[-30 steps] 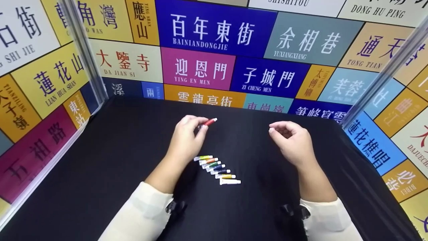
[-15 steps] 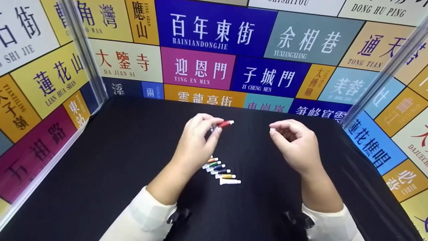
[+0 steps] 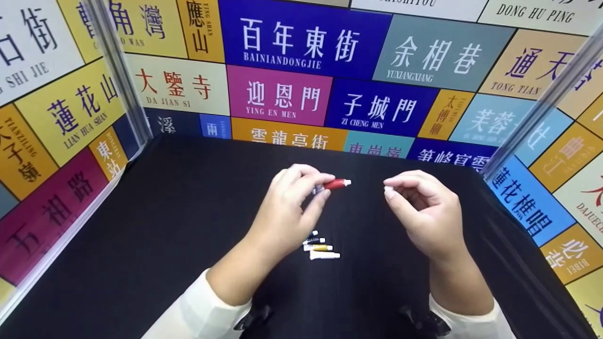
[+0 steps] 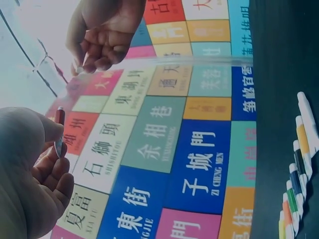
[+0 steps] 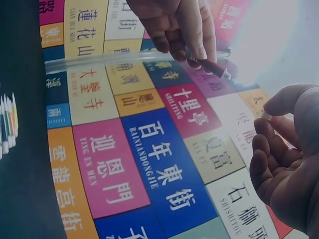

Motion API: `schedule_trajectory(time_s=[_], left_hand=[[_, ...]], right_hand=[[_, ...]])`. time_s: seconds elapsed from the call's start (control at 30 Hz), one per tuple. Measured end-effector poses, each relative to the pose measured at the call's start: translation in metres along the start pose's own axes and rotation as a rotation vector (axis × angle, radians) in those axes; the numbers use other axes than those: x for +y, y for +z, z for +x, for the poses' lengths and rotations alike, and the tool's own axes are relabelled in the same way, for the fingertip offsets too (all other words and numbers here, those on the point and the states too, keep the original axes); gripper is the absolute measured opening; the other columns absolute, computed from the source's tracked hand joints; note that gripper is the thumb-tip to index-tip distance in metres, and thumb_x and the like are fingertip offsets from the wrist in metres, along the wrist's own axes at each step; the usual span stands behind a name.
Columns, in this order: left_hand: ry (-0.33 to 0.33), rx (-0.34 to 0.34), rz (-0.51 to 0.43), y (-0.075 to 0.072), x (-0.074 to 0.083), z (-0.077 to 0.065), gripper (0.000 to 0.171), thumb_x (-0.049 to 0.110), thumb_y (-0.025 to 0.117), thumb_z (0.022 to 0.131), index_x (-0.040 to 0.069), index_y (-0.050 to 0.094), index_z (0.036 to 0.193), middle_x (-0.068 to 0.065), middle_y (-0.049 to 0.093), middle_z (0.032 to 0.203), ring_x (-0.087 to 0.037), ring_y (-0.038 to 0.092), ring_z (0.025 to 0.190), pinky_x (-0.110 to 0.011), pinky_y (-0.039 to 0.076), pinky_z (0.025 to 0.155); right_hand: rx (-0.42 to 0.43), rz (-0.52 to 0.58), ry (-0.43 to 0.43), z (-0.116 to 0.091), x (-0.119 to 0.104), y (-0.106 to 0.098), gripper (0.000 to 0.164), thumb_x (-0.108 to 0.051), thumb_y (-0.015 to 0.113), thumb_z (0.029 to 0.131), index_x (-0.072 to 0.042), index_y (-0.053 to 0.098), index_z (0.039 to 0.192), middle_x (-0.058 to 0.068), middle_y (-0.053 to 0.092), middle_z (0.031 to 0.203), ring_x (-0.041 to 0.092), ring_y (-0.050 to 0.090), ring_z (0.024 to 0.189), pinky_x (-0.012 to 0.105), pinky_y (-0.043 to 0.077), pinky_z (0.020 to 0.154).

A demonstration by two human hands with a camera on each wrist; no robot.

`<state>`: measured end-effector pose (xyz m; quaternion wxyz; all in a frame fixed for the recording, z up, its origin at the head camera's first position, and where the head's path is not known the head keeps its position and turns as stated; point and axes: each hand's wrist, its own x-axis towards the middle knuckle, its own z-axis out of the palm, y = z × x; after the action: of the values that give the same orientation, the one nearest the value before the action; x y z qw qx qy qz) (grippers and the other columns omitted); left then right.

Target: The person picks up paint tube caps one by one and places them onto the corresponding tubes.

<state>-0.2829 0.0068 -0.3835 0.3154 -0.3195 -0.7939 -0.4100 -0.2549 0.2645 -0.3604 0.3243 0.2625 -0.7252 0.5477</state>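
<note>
My left hand [image 3: 294,205] pinches a small red paint tube [image 3: 337,184] between thumb and fingers, its white tip pointing right. Across a gap, my right hand [image 3: 426,214] pinches a tiny white cap [image 5: 266,115] between thumb and forefinger. Both hands are raised above the black table, level with each other. Below them lies a slanting row of paint tubes; a white tube [image 3: 325,255] is nearest me, beside a yellow-orange tube [image 3: 318,247]. My left hand and wrist hide the far part of the row in the head view. The left wrist view also shows a green tube [image 4: 291,196].
A black cloth [image 3: 188,197] covers the table. Panels with coloured street-name signs [image 3: 306,42] stand at its back and both sides, with clear upright edges [image 3: 532,103] at the corners. Bright light glares in both wrist views.
My left hand has moved right and slightly toward me with the red tube, covering more of the row. My right hand has shifted slightly right and nearer, still pinching the cap.
</note>
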Motion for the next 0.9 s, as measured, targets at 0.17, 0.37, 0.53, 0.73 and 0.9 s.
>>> schedule_trajectory(time_s=[0.17,0.37,0.53,0.73,0.9], left_hand=[[0.043,0.001,-0.002,-0.002,0.007,-0.001,0.025,0.024,0.072,0.103,0.018,0.077,0.126,0.001,0.072,0.118,-0.015,0.064,0.113,-0.035,0.052,0.102],[0.070,-0.001,-0.005,-0.005,0.013,-0.002,0.026,0.027,0.072,0.103,0.019,0.077,0.128,0.002,0.072,0.119,-0.013,0.063,0.115,-0.035,0.051,0.104],[0.093,0.007,-0.007,-0.005,0.017,-0.003,0.026,0.028,0.069,0.105,0.019,0.078,0.127,0.002,0.072,0.117,-0.012,0.063,0.113,-0.034,0.050,0.103],[0.114,0.008,-0.015,-0.005,0.018,-0.003,0.027,0.028,0.070,0.104,0.017,0.078,0.128,0.002,0.073,0.116,-0.012,0.064,0.111,-0.034,0.050,0.103],[0.125,0.014,-0.020,-0.004,0.018,-0.004,0.027,0.025,0.072,0.103,0.017,0.078,0.128,0.002,0.073,0.115,-0.013,0.064,0.110,-0.034,0.050,0.102]], right_hand=[[-0.016,0.073,-0.057,-0.001,-0.007,0.003,0.021,0.022,0.072,0.084,0.014,0.076,0.103,0.013,0.075,0.100,0.017,0.069,0.084,0.019,0.060,0.075],[-0.029,0.055,-0.084,-0.003,-0.012,0.005,0.024,0.024,0.072,0.083,0.015,0.076,0.105,0.014,0.075,0.102,0.017,0.069,0.085,0.019,0.060,0.076],[-0.055,0.018,-0.089,-0.004,-0.014,0.006,0.026,0.024,0.073,0.083,0.012,0.077,0.106,0.011,0.075,0.102,0.016,0.068,0.085,0.018,0.060,0.077],[-0.085,-0.022,-0.090,-0.005,-0.014,0.008,0.027,0.022,0.074,0.083,0.009,0.078,0.106,0.010,0.076,0.103,0.016,0.068,0.087,0.018,0.059,0.078],[-0.090,-0.018,-0.100,-0.005,-0.014,0.010,0.026,0.022,0.075,0.083,0.011,0.078,0.106,0.009,0.076,0.103,0.016,0.067,0.088,0.019,0.059,0.078]])
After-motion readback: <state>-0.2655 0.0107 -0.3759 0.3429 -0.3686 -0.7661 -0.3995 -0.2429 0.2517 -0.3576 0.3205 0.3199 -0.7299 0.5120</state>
